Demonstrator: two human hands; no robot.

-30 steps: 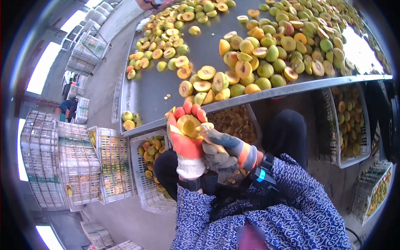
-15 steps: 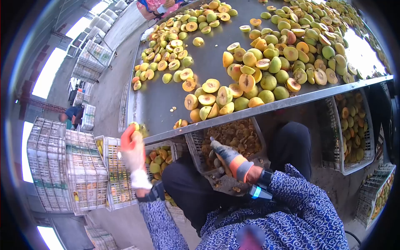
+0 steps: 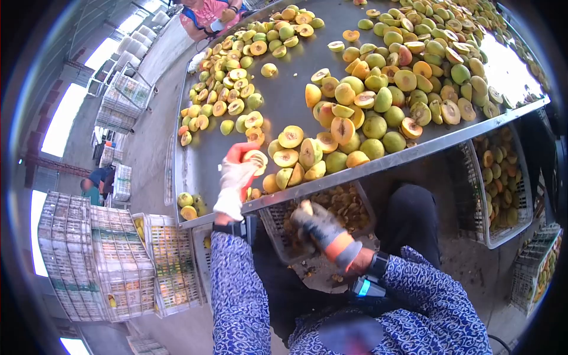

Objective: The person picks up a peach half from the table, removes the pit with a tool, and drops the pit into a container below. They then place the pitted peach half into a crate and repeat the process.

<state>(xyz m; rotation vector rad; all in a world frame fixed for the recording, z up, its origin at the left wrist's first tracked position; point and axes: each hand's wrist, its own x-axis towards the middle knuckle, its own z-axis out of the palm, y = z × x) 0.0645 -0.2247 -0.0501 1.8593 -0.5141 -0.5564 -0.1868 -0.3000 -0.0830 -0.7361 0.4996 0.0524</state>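
My left hand, in a white glove with red-orange fingers, grips a peach half just above the near edge of the metal table. More halved peaches, cut faces showing, lie right beside it. My right hand, in a dark grey glove with an orange cuff, is closed over a crate below the table edge. A small pale tip shows at its fingers; blur hides what it is. Brownish fruit scraps fill that crate.
A large pile of peaches covers the table's right side. Crates of peaches stand under it at right, stacked crates at left. A few pieces lie at the table's corner. Another person is at the far edge.
My left hand has moved right and up from the table's left corner to the near halves and now holds a peach half. My right hand has turned slightly, staying over the scrap crate.
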